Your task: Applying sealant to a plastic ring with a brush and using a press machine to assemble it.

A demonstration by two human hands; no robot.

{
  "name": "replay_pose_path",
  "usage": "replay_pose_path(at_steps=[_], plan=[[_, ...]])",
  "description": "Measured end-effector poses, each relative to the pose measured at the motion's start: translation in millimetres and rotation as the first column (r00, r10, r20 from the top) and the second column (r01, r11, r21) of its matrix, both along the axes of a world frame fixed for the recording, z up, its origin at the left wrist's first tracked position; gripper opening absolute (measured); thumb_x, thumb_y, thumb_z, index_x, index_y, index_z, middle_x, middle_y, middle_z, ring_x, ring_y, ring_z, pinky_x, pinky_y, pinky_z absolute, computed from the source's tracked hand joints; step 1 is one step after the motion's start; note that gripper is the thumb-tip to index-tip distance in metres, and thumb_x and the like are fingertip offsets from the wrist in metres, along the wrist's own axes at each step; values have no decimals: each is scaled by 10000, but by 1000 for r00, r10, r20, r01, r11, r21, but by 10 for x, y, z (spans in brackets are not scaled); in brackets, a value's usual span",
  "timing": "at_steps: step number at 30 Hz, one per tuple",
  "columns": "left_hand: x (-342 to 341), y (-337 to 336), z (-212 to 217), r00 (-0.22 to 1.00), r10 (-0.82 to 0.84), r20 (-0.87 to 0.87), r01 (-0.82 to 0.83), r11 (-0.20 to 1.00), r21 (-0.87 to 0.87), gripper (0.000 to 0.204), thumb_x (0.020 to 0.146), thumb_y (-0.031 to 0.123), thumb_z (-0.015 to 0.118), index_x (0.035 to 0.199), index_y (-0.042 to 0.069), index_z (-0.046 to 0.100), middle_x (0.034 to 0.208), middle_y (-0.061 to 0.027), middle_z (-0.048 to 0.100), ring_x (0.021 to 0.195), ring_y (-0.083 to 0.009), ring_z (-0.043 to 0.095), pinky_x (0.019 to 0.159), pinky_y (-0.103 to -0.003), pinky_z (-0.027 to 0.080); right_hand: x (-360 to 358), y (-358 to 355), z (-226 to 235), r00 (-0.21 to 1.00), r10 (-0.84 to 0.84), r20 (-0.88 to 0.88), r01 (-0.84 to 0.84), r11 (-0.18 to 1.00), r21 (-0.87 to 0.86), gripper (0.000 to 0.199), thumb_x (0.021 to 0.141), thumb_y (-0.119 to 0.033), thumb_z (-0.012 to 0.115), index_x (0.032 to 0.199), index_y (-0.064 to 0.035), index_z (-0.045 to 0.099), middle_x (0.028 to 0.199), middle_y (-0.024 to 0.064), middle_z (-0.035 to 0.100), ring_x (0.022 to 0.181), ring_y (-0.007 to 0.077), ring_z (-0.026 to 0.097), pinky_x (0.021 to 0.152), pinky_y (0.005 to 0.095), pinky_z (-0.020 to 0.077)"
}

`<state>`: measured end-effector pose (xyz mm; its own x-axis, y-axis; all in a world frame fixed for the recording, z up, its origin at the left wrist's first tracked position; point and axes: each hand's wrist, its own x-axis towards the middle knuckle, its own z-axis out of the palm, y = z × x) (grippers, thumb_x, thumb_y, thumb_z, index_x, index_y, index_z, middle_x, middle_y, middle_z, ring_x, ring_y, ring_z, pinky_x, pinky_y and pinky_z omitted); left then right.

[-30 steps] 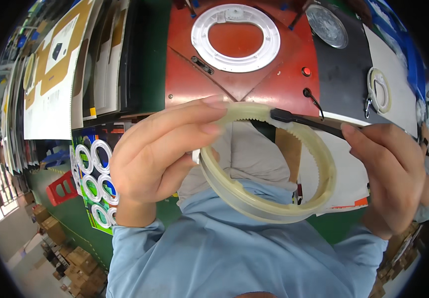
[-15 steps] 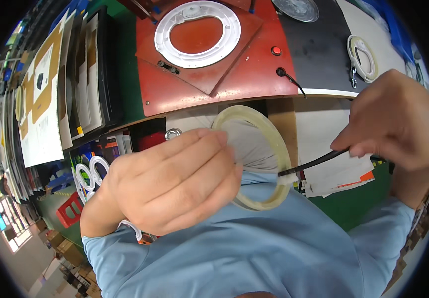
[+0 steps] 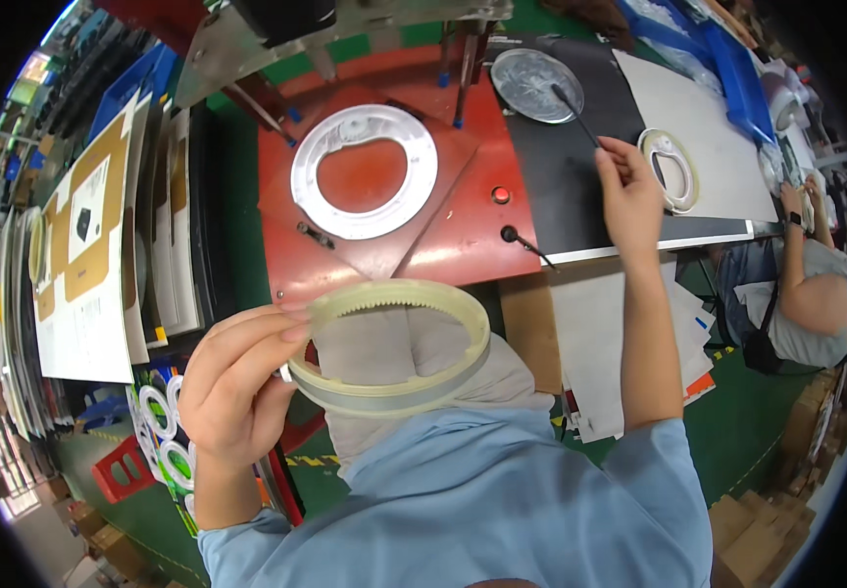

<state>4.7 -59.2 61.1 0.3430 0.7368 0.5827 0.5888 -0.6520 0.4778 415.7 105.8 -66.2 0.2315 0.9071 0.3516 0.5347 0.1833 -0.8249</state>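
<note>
My left hand [image 3: 237,382] grips the left side of a pale yellow ring [image 3: 394,403] with teeth along its inner edge, held tilted above my lap. A grey band runs round the ring's outer wall. Out to the right, the fingers of my right hand [image 3: 634,201] pinch a thin black brush [image 3: 582,120]. The brush's tip reaches into a round clear dish [image 3: 526,88] with a whitish smear in it, on the black mat. On the red board [image 3: 477,245] in front of me lies a white plastic ring [image 3: 422,171].
A red button [image 3: 501,195] and a black cable [image 3: 531,248] sit on the board's right. Metal posts of a fixture [image 3: 468,73] stand behind it. Further right lies another white and yellowish ring [image 3: 651,147]. Cardboard sheets [image 3: 100,245] lean at left. A co-worker [image 3: 806,284] is at far right.
My right hand has moved the brush away from the yellow ring, up and forward to the dish. My left hand has moved left, and the ring has turned from upright to nearly flat.
</note>
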Motion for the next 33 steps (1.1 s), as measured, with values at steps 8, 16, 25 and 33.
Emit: replay_pose_path(at_steps=[8,16,25,33], plan=[[-70,-60,-68,986,162,35,-156,979,-133,340,805,-23,752,1141,-64,721,1034,-180,716,927,-310,686,805,-336,549,-157,-69,106,933,-97,346,33,982,185,182,939,-86,758,1102,-8,738,1023,127,690,910,269,680,812,381,541],[182,196,-332,735,444,513,-78,806,-587,301,994,4,701,1274,-8,591,1075,-66,734,942,-105,692,785,-236,525,-1183,-728,973,869,344,355,-484,742,463,241,782,-30,828,1001,-64,734,912,62,692,791,275,642,707,370,498],[517,680,-419,559,477,678,-77,844,-530,199,987,41,726,992,36,526,830,-1,621,701,-26,595,610,-193,475,-1957,-609,1069,713,466,524,-643,733,221,329,728,-167,870,980,-68,683,1003,71,581,967,314,551,831,458,438],[525,921,-465,618,531,579,-245,831,-500,230,968,121,748,902,5,561,752,-36,620,649,-90,585,611,-260,494,-1915,-178,1172,601,581,550,-730,679,80,236,743,-129,866,858,-40,680,933,100,619,933,329,557,806,435,486]])
